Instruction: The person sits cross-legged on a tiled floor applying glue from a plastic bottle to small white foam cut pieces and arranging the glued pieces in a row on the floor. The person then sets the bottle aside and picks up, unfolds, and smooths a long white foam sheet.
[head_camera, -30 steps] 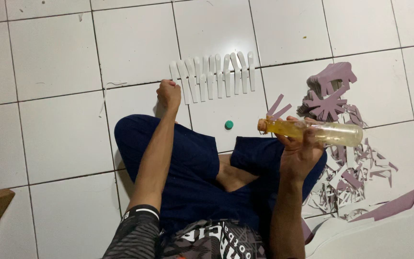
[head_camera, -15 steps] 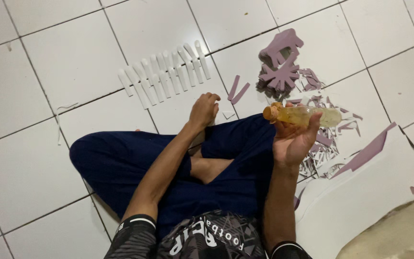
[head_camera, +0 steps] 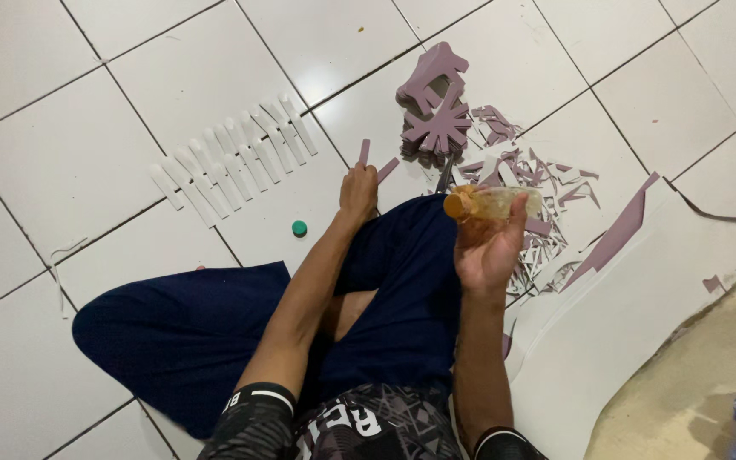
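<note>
In the right hand [head_camera: 485, 249], gripping a clear glue bottle [head_camera: 491, 204]; left hand [head_camera: 358, 191] closing on purple strips [head_camera: 375, 162].

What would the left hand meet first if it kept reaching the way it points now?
The left hand points away from the body along the floor. Right ahead lie two small purple strips, almost at its fingertips, so it would likely meet those first. Whether it already touches them is unclear.
</note>
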`<action>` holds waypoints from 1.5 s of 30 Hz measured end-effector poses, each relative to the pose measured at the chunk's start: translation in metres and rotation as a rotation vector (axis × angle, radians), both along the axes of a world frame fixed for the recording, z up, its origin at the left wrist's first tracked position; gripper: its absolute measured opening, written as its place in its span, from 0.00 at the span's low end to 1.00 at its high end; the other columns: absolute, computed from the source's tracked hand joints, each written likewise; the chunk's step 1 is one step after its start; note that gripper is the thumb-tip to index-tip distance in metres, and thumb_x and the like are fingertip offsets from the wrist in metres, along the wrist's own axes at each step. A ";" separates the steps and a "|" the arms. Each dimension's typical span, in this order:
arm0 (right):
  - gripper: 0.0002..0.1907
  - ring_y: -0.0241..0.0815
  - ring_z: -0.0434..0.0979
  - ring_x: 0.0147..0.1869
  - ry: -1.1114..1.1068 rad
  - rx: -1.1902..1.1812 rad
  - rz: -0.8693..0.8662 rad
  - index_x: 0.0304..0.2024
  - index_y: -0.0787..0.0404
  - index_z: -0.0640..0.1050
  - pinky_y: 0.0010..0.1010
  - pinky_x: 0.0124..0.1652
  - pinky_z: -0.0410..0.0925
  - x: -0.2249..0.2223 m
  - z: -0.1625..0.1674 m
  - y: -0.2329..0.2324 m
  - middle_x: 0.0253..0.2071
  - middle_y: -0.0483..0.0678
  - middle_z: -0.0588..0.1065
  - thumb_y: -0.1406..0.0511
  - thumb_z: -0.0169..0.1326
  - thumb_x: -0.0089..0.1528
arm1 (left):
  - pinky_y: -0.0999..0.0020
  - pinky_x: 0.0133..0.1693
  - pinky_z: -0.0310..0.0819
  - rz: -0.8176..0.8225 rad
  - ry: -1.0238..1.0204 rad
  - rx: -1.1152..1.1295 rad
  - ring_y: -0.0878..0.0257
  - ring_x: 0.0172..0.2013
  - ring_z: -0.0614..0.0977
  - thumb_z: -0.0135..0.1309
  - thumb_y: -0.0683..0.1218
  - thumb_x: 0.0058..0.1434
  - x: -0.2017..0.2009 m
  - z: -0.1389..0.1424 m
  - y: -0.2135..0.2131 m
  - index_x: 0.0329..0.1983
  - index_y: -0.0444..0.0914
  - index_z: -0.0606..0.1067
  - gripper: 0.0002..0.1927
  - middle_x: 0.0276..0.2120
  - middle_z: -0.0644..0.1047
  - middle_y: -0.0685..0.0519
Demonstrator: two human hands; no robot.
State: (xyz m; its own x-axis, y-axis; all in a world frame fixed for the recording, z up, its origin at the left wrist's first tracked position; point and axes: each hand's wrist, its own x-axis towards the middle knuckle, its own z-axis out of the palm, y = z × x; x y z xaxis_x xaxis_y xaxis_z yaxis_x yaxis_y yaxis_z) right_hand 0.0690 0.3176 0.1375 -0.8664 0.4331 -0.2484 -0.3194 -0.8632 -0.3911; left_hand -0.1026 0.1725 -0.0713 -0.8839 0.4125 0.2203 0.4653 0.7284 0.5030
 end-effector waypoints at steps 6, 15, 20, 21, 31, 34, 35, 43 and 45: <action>0.27 0.47 0.82 0.53 0.049 -0.147 0.101 0.53 0.70 0.75 0.33 0.50 0.79 -0.004 -0.005 -0.013 0.49 0.56 0.79 0.50 0.54 0.70 | 0.49 0.39 0.76 -0.026 -0.201 0.117 0.42 0.38 0.80 0.61 0.39 0.55 0.019 0.031 -0.035 0.38 0.36 0.79 0.08 0.40 0.76 0.40; 0.26 0.57 0.82 0.56 -0.038 0.309 -0.021 0.57 0.66 0.69 0.45 0.50 0.80 -0.012 0.015 -0.055 0.53 0.61 0.75 0.51 0.52 0.70 | 0.66 0.55 0.80 -0.041 -0.230 0.646 0.55 0.55 0.83 0.51 0.36 0.65 0.074 0.131 -0.108 0.60 0.42 0.78 0.21 0.55 0.81 0.44; 0.26 0.63 0.80 0.56 0.045 0.699 -0.101 0.62 0.66 0.64 0.52 0.51 0.79 -0.013 0.029 -0.094 0.53 0.65 0.74 0.60 0.57 0.69 | 0.68 0.60 0.77 -0.029 -0.656 0.989 0.60 0.59 0.81 0.45 0.39 0.70 0.100 0.180 -0.146 0.64 0.39 0.76 0.20 0.60 0.80 0.47; 0.26 0.63 0.80 0.57 0.069 0.755 -0.099 0.61 0.67 0.63 0.53 0.53 0.79 -0.013 0.031 -0.100 0.53 0.65 0.74 0.61 0.58 0.69 | 0.68 0.58 0.78 0.013 -0.666 1.013 0.61 0.57 0.82 0.49 0.40 0.68 0.104 0.188 -0.151 0.64 0.39 0.74 0.21 0.58 0.80 0.47; 0.26 0.57 0.80 0.63 0.218 1.099 0.026 0.62 0.68 0.62 0.46 0.64 0.75 -0.006 0.045 -0.145 0.57 0.64 0.75 0.65 0.60 0.69 | 0.73 0.46 0.82 0.167 -0.576 0.886 0.66 0.41 0.85 0.61 0.44 0.63 0.120 0.227 -0.186 0.56 0.35 0.80 0.18 0.41 0.83 0.51; 0.27 0.56 0.79 0.65 0.244 1.130 0.059 0.62 0.67 0.61 0.45 0.65 0.75 -0.007 0.048 -0.151 0.58 0.63 0.74 0.66 0.61 0.69 | 0.74 0.46 0.80 0.178 -0.606 0.922 0.69 0.40 0.83 0.62 0.44 0.62 0.122 0.230 -0.188 0.56 0.34 0.80 0.19 0.39 0.82 0.54; 0.26 0.56 0.79 0.64 0.247 1.140 0.063 0.62 0.67 0.62 0.45 0.65 0.75 -0.008 0.048 -0.152 0.58 0.63 0.74 0.66 0.61 0.69 | 0.75 0.46 0.80 0.176 -0.616 0.942 0.69 0.40 0.83 0.63 0.44 0.62 0.123 0.231 -0.188 0.56 0.34 0.80 0.19 0.39 0.82 0.54; 0.25 0.55 0.79 0.65 0.235 1.159 0.085 0.61 0.67 0.63 0.45 0.65 0.75 -0.007 0.050 -0.157 0.57 0.62 0.74 0.66 0.61 0.69 | 0.77 0.45 0.78 0.120 -0.659 0.984 0.72 0.39 0.81 0.62 0.43 0.63 0.128 0.239 -0.187 0.57 0.33 0.79 0.19 0.38 0.80 0.57; 0.25 0.55 0.80 0.64 0.232 1.187 0.045 0.60 0.67 0.64 0.45 0.65 0.76 -0.011 0.048 -0.155 0.56 0.62 0.75 0.67 0.62 0.68 | 0.77 0.44 0.78 0.121 -0.679 0.992 0.72 0.38 0.81 0.62 0.43 0.63 0.129 0.240 -0.188 0.57 0.33 0.79 0.19 0.38 0.80 0.57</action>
